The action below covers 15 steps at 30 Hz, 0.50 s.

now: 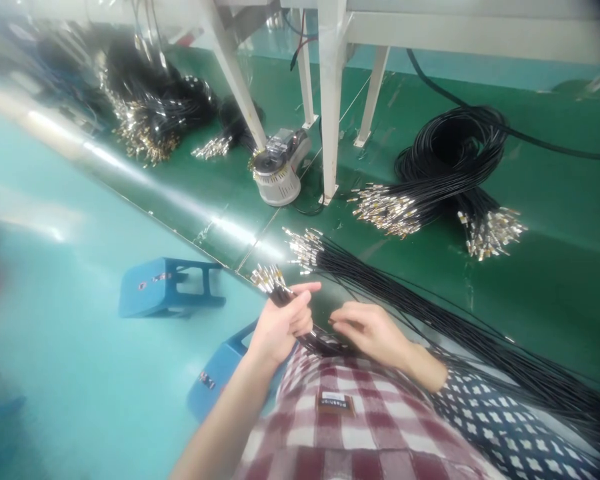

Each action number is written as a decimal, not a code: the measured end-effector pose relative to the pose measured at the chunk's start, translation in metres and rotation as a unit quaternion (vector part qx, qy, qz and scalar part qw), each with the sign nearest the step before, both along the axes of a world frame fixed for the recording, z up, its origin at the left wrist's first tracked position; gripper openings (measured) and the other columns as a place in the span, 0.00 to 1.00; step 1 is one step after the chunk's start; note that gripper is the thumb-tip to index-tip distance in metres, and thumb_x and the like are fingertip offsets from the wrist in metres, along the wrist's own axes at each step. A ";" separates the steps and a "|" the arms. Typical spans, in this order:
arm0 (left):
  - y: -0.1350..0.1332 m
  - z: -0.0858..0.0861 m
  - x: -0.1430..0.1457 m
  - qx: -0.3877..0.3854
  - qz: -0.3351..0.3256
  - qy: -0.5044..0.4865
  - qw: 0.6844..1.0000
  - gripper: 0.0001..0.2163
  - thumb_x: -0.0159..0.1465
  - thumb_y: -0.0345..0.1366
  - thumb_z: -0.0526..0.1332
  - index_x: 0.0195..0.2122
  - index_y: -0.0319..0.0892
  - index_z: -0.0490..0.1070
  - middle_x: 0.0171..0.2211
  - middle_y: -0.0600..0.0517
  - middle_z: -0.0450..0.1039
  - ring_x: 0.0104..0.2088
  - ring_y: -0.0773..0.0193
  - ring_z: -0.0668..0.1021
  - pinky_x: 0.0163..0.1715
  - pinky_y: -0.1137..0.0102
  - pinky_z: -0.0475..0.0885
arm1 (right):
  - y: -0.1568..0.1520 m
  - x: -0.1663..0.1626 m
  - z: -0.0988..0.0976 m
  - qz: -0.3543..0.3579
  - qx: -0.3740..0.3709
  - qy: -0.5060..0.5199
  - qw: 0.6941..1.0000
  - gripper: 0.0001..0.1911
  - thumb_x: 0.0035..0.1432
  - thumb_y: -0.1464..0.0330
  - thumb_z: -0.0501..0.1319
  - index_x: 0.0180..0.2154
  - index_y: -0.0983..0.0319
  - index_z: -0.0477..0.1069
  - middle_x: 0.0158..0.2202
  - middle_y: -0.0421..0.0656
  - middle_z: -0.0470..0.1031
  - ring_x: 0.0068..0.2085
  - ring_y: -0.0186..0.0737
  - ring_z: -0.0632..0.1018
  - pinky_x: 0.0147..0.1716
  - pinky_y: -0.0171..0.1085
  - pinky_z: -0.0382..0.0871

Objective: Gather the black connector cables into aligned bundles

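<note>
My left hand is wrapped round a bundle of black cables with metal connector ends pointing up and away, its index finger stretched to the right. The lower part of that bundle runs back across my lap. To the right, my right hand is in front of my body with its fingers curved and the thumb and fingertips a little apart; nothing shows between them. Just beyond both hands, a long bundle of black cables lies on the green tabletop, with its silver ends at the left.
Coiled black cables lie at the back right, and more cable bundles at the back left. A round grey-white device stands beside white metal legs. Blue stools are on the floor at left.
</note>
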<state>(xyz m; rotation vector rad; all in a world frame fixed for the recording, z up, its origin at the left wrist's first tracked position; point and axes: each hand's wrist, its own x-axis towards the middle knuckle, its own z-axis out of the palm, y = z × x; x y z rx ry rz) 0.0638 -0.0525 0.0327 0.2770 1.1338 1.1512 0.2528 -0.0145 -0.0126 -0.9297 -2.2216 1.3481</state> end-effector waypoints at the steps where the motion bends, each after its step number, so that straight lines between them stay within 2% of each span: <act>1: 0.000 -0.001 -0.001 0.001 -0.003 0.003 1.000 0.12 0.60 0.35 0.65 0.42 0.33 0.75 0.14 0.63 0.47 0.15 0.78 0.52 0.17 0.75 0.48 | -0.001 -0.001 0.001 0.000 0.014 0.011 1.000 0.10 0.64 0.66 0.56 0.38 0.60 0.76 0.32 0.42 0.77 0.30 0.35 0.74 0.31 0.34 0.65; 6: -0.002 -0.002 -0.008 0.007 -0.012 -0.001 1.000 0.11 0.60 0.37 0.64 0.38 0.34 0.76 0.15 0.63 0.45 0.15 0.78 0.52 0.18 0.76 0.49 | -0.002 -0.005 0.004 -0.002 0.066 0.057 0.996 0.08 0.64 0.68 0.57 0.38 0.62 0.76 0.28 0.42 0.75 0.27 0.33 0.72 0.27 0.33 0.63; 10: -0.004 0.000 -0.011 0.005 -0.023 -0.001 1.000 0.12 0.60 0.40 0.65 0.35 0.34 0.77 0.15 0.62 0.46 0.16 0.78 0.53 0.19 0.76 0.51 | -0.006 -0.009 0.007 -0.004 0.071 0.067 0.995 0.08 0.63 0.69 0.58 0.37 0.62 0.76 0.27 0.42 0.74 0.27 0.33 0.71 0.27 0.33 0.62; 12: -0.004 0.001 -0.012 0.004 -0.021 0.007 1.000 0.14 0.61 0.43 0.64 0.33 0.34 0.77 0.17 0.59 0.54 0.17 0.77 0.56 0.19 0.75 0.54 | -0.008 -0.012 0.011 -0.001 0.057 0.068 0.996 0.09 0.63 0.68 0.58 0.36 0.62 0.76 0.27 0.42 0.74 0.27 0.33 0.72 0.28 0.33 0.63; 15: -0.004 0.001 -0.013 0.027 -0.019 0.037 0.999 0.16 0.61 0.44 0.63 0.26 0.34 0.74 0.27 0.51 0.67 0.24 0.72 0.67 0.25 0.73 0.63 | 0.001 -0.016 0.011 0.047 0.020 0.068 0.996 0.10 0.63 0.66 0.58 0.35 0.62 0.77 0.27 0.41 0.75 0.29 0.33 0.73 0.30 0.33 0.64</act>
